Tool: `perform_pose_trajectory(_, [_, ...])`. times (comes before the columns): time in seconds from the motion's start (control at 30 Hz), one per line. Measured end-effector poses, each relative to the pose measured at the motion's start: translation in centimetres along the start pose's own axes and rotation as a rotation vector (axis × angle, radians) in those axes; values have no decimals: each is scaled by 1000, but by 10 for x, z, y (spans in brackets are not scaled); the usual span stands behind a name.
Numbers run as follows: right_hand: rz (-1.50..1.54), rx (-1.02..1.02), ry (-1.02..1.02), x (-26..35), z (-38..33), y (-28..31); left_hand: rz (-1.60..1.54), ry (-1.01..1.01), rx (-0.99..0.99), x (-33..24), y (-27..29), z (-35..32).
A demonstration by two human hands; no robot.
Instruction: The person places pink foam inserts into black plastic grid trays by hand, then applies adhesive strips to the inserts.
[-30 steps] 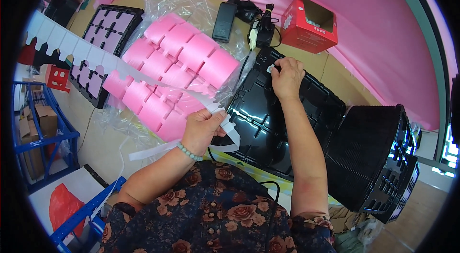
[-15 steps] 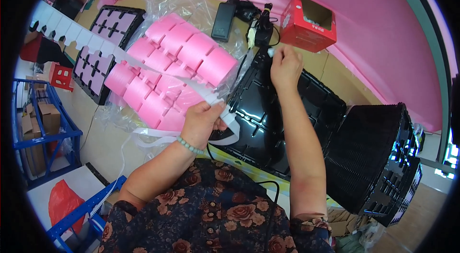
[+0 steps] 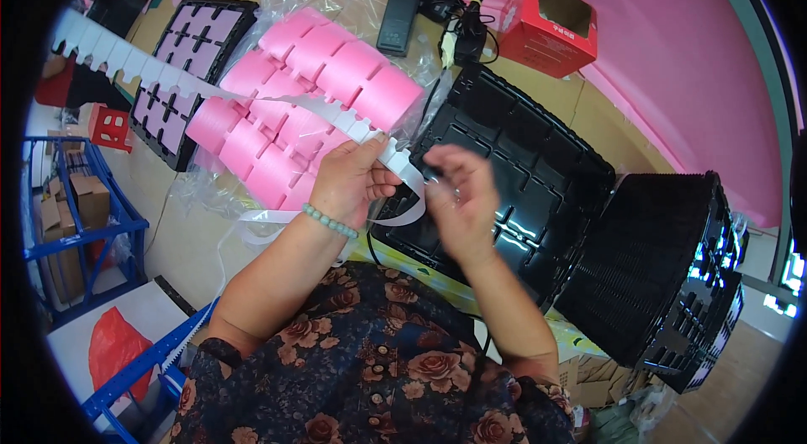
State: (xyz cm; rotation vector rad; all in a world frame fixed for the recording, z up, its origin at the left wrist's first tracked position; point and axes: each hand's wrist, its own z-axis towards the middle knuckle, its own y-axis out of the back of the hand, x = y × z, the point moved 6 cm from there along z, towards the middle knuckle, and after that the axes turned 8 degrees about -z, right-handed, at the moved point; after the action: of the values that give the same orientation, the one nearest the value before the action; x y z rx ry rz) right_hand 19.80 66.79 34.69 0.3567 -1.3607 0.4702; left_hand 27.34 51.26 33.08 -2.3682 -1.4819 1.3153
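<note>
My left hand [image 3: 346, 183], with a beaded bracelet at its wrist, pinches a long white strip [image 3: 139, 66] with notches along one edge. The strip runs from the far left, over the pink notched foam pieces [image 3: 336, 66], to my fingers. Past them its end carries a thin white band [image 3: 410, 213] that curls down in a loop. Beside that end is my right hand [image 3: 466, 204], blurred by motion, its fingers bent; whether anything is in them I cannot make out. A black plastic tray [image 3: 546, 162] with moulded compartments lies under and beyond my right hand.
A stack of black trays [image 3: 639, 263] leans at the right. Behind stand an open red box [image 3: 546, 41], a dark power adapter [image 3: 397, 21] and coiled cables [image 3: 466, 28]. Two trays with lilac inserts [image 3: 197, 36] lie at the far left, above a blue rack [image 3: 84, 234].
My right hand has come from the black tray's far corner, where it pinched a small white piece, down and left to the strip's end. The left hand still holds the strip, slightly higher.
</note>
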Motion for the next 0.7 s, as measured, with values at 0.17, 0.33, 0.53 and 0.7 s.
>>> perform_pose_trajectory(0.17, [-48,-21,-178,-16,-50,-12,54,-2,-19,0,-1,-8])
perform_pose_trajectory(0.33, [-405,14,59,27,-75,16,158,-95,0,5,26,-38])
perform_pose_trajectory(0.53, [-326,146,-288,11,-102,31,280,33,527,22,20,-82])
perform_pose_trajectory(0.7, [-210,108,-536,-22,-107,31,902,-563,540,24,13,-83])
